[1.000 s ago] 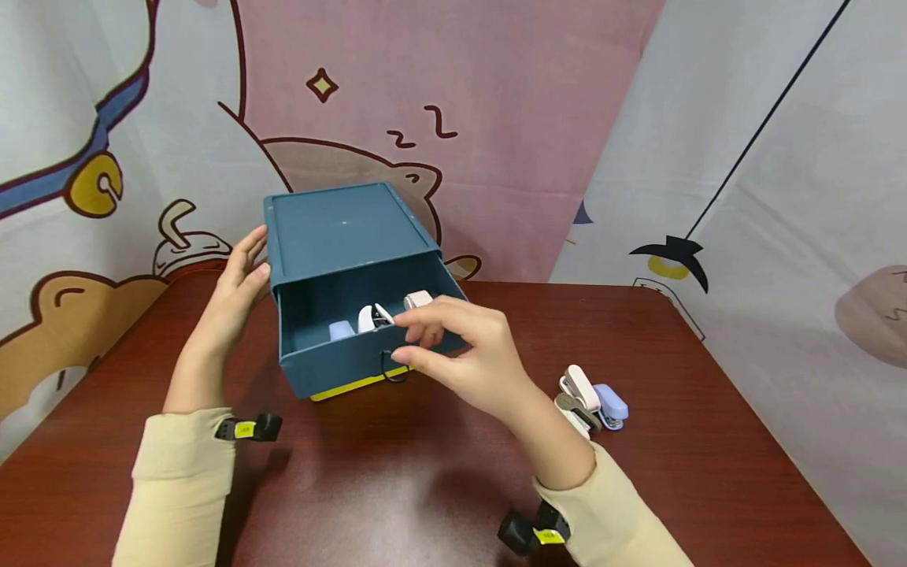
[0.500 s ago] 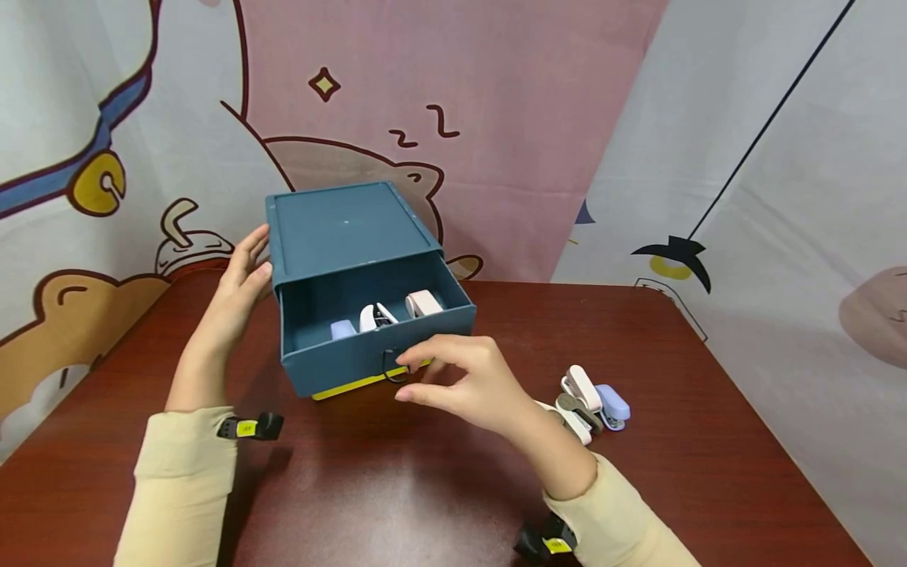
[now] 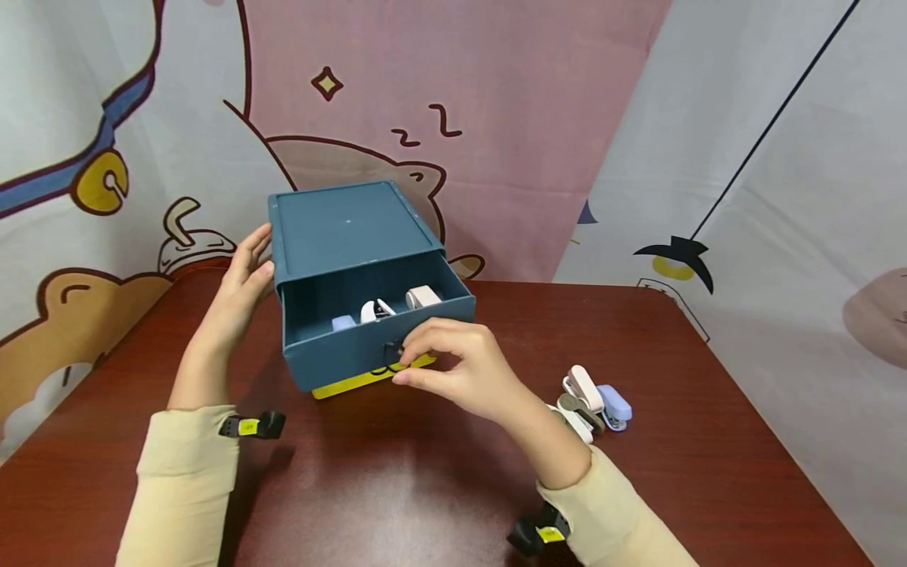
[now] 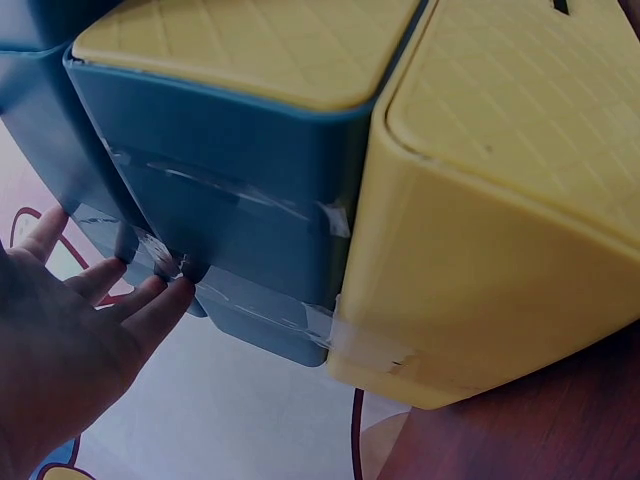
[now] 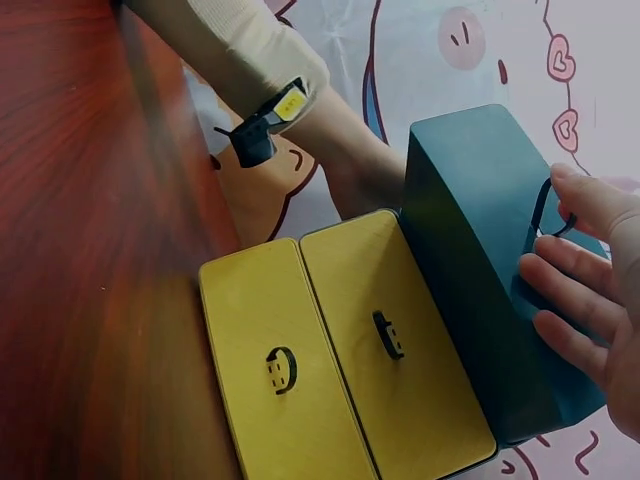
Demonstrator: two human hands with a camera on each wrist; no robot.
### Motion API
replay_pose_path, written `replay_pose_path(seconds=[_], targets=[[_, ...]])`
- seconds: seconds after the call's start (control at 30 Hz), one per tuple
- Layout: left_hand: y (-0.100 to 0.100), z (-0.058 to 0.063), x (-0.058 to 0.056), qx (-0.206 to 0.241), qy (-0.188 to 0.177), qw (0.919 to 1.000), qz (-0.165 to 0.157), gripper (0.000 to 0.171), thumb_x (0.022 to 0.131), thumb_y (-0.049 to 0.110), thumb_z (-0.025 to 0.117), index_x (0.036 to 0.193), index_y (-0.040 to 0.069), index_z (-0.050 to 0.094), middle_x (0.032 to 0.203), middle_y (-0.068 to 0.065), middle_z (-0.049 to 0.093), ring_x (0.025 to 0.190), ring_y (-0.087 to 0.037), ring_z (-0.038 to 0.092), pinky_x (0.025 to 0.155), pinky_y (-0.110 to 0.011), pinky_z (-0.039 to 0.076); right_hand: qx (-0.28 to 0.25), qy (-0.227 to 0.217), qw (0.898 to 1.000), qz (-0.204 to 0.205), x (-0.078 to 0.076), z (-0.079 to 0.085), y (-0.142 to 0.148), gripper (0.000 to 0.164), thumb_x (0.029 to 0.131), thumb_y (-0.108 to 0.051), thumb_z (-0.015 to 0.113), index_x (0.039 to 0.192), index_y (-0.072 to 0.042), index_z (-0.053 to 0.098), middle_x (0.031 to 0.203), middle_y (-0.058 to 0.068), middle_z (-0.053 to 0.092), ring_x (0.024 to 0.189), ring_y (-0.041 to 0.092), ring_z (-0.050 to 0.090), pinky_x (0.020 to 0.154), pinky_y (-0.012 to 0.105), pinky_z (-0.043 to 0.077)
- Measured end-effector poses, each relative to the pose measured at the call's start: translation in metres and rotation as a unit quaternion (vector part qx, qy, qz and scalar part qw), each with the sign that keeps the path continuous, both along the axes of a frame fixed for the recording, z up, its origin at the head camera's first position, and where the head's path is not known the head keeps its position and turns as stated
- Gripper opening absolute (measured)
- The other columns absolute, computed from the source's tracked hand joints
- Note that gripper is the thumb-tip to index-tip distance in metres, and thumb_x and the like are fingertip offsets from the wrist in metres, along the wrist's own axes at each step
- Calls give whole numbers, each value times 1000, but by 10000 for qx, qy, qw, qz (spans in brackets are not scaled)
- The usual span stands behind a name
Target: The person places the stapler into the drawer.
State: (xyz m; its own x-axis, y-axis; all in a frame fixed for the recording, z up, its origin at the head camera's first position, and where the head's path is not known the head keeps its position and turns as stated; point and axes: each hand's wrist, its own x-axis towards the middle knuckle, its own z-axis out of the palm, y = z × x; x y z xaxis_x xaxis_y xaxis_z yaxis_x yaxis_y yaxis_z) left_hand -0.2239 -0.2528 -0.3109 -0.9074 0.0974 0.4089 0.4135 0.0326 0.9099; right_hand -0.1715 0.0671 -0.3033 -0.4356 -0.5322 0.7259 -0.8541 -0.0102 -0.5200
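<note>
A blue drawer unit (image 3: 347, 228) stands on the table, its top drawer (image 3: 354, 350) pulled out. Inside lie a lavender piece (image 3: 343, 323), a white-and-black mini stapler (image 3: 375, 310) and a pale pink mini stapler (image 3: 423, 297), all partly hidden by the drawer front. My right hand (image 3: 460, 362) is at the drawer front, thumb and fingers pinching the black loop handle (image 5: 540, 208). On the left, my left hand (image 3: 241, 291) rests its outstretched fingers against the unit's side; in the left wrist view the fingertips (image 4: 178, 290) touch the taped blue wall.
Several mini staplers (image 3: 584, 398) lie grouped on the table right of my right forearm. Below the blue drawer are two yellow drawers (image 5: 395, 340) with black loop handles. A patterned curtain (image 3: 496, 142) hangs behind the table (image 3: 680, 409).
My right hand has come down from the drawer's rim beside the pink stapler to the loop handle, and its fingers have closed on it. The left hand stays in place.
</note>
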Motion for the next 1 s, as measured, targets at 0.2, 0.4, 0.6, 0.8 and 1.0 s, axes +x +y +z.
replay_pose_path(seconds=[0.2,0.4,0.6,0.8,1.0], targets=[[0,-1,2,-17,-63,10000,20,64,98,28,47,154,17,16,159,-9,9,142,-29,13,112,-50,10,141,-355,9989,-267,-13,3,-9,13,75,-7,82,83,-9,72,87,-3,67,83,9,59,61,28,49],[0,-1,3,42,-65,10000,-39,64,99,28,47,154,17,16,159,-9,8,141,-26,15,110,-32,21,281,-519,9969,-527,-30,3,-21,11,78,-9,80,82,-10,70,87,-6,64,86,8,58,78,29,51],[0,0,2,38,-35,10000,-53,64,98,27,47,154,17,17,158,-10,9,140,-26,17,107,-26,27,374,-654,9941,-780,-43,3,-29,10,79,-12,79,81,-12,69,88,-7,63,86,8,56,80,28,49],[1,0,1,-64,-75,9999,37,64,98,27,46,154,19,17,159,-9,9,141,-29,16,112,-49,13,275,-819,9921,-908,-51,0,-35,11,80,-12,79,80,-11,68,87,-7,63,86,10,55,79,29,46],[0,0,1,-80,-76,9999,54,64,97,29,47,154,20,18,158,-8,10,141,-29,17,112,-49,13,207,-1026,9896,-985,-55,-1,-40,10,80,-14,78,80,-12,68,88,-8,62,86,13,56,79,26,47]])
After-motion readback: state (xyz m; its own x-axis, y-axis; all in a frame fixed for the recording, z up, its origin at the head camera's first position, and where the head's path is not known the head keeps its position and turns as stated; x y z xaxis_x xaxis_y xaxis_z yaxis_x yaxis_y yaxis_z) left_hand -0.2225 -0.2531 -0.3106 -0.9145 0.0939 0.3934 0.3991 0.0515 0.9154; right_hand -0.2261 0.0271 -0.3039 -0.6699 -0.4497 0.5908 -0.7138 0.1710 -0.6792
